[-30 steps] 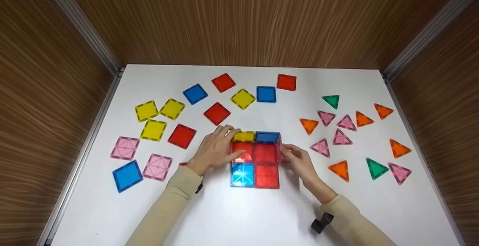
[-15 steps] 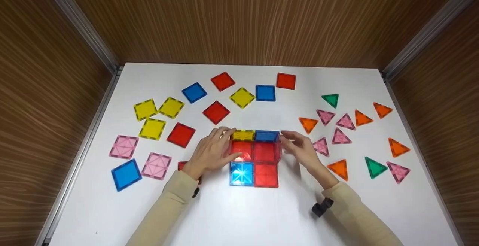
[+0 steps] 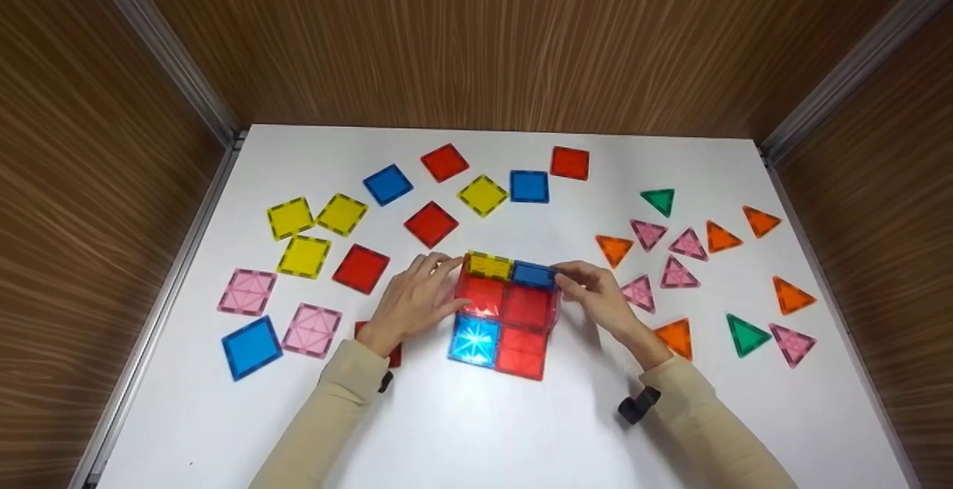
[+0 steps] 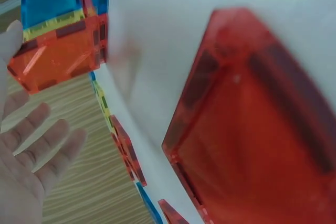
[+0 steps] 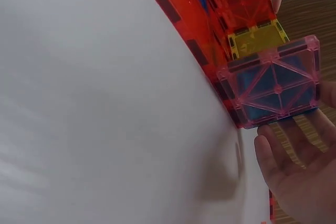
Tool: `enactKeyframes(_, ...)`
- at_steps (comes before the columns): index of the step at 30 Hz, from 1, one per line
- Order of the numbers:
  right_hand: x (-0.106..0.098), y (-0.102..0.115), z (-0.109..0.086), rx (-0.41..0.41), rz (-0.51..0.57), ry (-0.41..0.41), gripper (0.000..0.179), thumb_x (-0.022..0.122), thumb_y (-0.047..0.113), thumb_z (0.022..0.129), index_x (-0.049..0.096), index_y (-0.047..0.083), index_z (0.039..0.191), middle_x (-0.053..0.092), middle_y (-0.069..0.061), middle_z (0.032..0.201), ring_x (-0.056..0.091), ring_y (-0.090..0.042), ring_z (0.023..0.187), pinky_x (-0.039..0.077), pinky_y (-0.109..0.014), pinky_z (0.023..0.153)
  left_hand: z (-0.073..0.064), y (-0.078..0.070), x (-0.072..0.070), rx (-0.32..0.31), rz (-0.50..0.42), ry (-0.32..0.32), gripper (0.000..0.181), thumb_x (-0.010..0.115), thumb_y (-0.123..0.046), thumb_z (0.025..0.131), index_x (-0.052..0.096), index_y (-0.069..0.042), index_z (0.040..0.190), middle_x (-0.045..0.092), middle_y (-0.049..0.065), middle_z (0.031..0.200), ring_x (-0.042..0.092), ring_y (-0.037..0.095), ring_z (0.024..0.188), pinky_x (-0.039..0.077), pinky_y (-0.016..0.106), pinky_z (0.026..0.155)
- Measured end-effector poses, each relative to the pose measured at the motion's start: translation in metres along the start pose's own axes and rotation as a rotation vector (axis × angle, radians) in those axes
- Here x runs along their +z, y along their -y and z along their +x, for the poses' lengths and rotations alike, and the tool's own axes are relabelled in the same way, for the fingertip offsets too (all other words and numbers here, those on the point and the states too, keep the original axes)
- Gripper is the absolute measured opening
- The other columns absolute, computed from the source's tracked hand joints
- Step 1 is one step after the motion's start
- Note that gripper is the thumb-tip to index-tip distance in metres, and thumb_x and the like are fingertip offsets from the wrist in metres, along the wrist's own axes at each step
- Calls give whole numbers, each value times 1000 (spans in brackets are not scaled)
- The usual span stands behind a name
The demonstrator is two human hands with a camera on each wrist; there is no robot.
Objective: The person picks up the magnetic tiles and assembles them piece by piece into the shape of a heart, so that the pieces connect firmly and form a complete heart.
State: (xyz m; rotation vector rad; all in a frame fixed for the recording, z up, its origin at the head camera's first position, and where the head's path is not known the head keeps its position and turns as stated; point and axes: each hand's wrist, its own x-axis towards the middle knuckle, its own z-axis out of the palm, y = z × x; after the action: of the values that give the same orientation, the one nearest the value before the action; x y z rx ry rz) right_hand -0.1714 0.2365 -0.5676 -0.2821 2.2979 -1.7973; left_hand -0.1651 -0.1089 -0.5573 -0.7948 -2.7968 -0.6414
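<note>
In the head view, a magnetic-tile structure (image 3: 521, 350) stands mid-table, slightly turned. Its base has a blue and several red square tiles; upright yellow (image 3: 489, 266) and blue (image 3: 534, 275) tiles form the back. My left hand (image 3: 417, 299) holds its left side, at an upright red tile (image 4: 60, 59), with thumb and forefinger near the back corner; the other fingers spread apart in the left wrist view. My right hand (image 3: 599, 299) holds the back right corner, its thumb by an upright pink tile (image 5: 278, 88) and fingers behind the blue one.
Loose square tiles lie left and behind, such as a red tile (image 3: 361, 269), yellow tile (image 3: 304, 257) and pink tile (image 3: 313, 330). Triangular tiles lie right, including an orange triangle (image 3: 614, 249) and green triangle (image 3: 747, 334). Wood-patterned walls (image 3: 476, 42) surround the white table (image 3: 476, 437).
The structure has turned a little clockwise, its front edge swinging left. My right hand has moved from the pink tile's side to the back corner. My left hand has shifted slightly.
</note>
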Motion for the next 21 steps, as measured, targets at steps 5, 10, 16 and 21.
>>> enactKeyframes(5, 6, 0, -19, 27, -29, -71, 29, 64, 15, 106, 69, 0, 130, 70, -25, 124, 68, -12, 99, 61, -24, 87, 14, 2, -1, -8, 6, 8, 59, 75, -50, 95, 63, -13, 140, 63, 9, 132, 60, 23, 123, 64, 38, 88)
enactKeyframes(10, 16, 2, -37, 65, -13, -138, 28, 67, 14, 103, 69, -3, 126, 71, -25, 119, 68, -8, 92, 60, -21, 82, 29, 1, 0, -3, -7, 17, 41, 76, -44, 96, 70, -11, 121, 65, 9, 119, 59, 23, 114, 63, 36, 81)
enactKeyframes(16, 28, 5, -53, 120, 29, -166, 24, 70, 10, 101, 69, -3, 121, 71, -19, 113, 68, -11, 89, 60, -23, 79, 40, 0, 1, -12, -21, 67, 32, 73, -39, 99, 70, -11, 114, 65, 9, 110, 58, 23, 108, 59, 38, 82)
enactKeyframes(21, 35, 6, -63, 142, 46, -136, 27, 71, 13, 101, 68, -3, 122, 70, -19, 114, 69, -15, 89, 61, -24, 79, 47, -1, 1, -13, -35, 85, 31, 71, -38, 100, 68, -10, 114, 66, 11, 110, 62, 25, 108, 61, 44, 85)
